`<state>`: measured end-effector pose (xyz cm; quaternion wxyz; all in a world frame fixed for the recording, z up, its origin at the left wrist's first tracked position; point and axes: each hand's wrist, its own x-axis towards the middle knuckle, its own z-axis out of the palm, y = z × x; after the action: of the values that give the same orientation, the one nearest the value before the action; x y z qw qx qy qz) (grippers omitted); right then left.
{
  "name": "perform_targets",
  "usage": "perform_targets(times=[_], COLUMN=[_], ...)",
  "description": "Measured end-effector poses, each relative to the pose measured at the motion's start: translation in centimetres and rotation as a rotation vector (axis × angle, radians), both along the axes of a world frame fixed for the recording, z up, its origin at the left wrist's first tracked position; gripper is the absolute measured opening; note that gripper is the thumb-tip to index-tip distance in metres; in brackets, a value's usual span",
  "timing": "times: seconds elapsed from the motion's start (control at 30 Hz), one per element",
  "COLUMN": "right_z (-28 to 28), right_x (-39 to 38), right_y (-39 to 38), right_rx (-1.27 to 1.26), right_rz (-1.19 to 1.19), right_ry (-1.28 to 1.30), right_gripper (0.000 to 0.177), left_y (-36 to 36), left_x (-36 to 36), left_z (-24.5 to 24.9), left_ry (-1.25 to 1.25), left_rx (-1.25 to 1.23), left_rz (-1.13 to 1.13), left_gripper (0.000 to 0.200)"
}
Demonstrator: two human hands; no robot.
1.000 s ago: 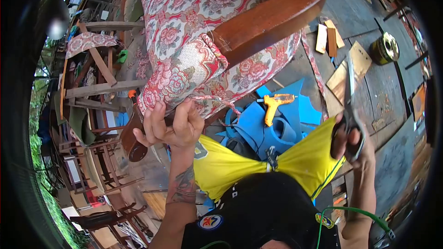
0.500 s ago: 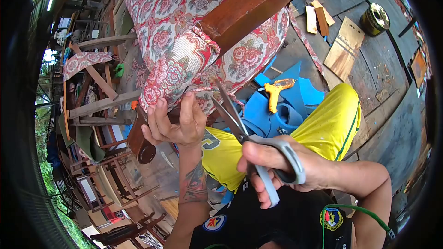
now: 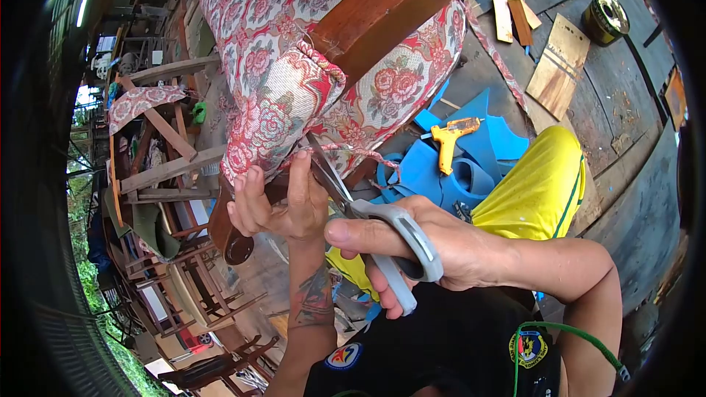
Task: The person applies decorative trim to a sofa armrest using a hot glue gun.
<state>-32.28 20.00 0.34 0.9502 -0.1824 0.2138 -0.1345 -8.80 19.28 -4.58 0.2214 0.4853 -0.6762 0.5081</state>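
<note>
My right hand [image 3: 456, 250] grips a pair of scissors [image 3: 360, 208] by the grey handles, thumb through one loop. The blades are parted, and their tips reach the edge of floral upholstery fabric [image 3: 276, 114] on a wooden-armed chair. My left hand [image 3: 283, 209] is under that fabric's lower corner, its fingers bent and closed on the edge beside the blades. A thin fabric-covered piping cord [image 3: 353, 149] runs right from my left fingertips, across the blades. The chair's varnished wooden arm [image 3: 397, 7] rises above the fabric. What lies behind my left fingers is hidden.
A yellow glue gun [image 3: 450, 140] lies on blue foam scraps [image 3: 419, 169] to the right. Wood pieces [image 3: 559, 66] and an open can [image 3: 605, 18] are on the floor farther back. Wooden chair frames [image 3: 187, 287] crowd the left side.
The scissors have moved left and up in my right hand, bringing the blades to the fabric edge and cord beside my left fingers. My left hand has stayed nearly in place.
</note>
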Motion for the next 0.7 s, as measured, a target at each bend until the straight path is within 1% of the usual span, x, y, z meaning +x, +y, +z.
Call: perform_targets(times=[0.23,0.3,0.43,0.5,0.63,0.7], right_z=[-0.2,0.0,-0.3,-0.5,-0.8,-0.7], right_x=[0.6,0.8,1.1,1.1,1.6,1.7], right_y=[-0.1,-0.3,-0.1,-0.1,0.0,0.0], right_rx=[-0.002,-0.007,0.028,0.007,-0.008,-0.008], right_rz=[-0.043,-0.034,-0.050,-0.033,-0.056,-0.051], right_ry=[0.005,0.030,0.002,0.020,-0.007,0.029], right_gripper=[0.057,0.059,0.059,0.058,0.058,0.059], left_y=[0.4,0.5,0.6,0.5,0.7,0.8], left_x=[-0.5,-0.5,-0.4,-0.2,-0.5,-0.7], left_z=[0.9,1.2,1.8,2.1,3.1,3.4], left_ry=[-0.003,-0.007,-0.014,-0.028,-0.038,-0.021], left_rx=[0.037,0.068,0.091,0.103,0.133,0.165], left_rz=[0.003,0.013,0.006,-0.042,-0.054,-0.047], left_gripper=[0.014,0.016,0.016,0.017,0.019,0.020])
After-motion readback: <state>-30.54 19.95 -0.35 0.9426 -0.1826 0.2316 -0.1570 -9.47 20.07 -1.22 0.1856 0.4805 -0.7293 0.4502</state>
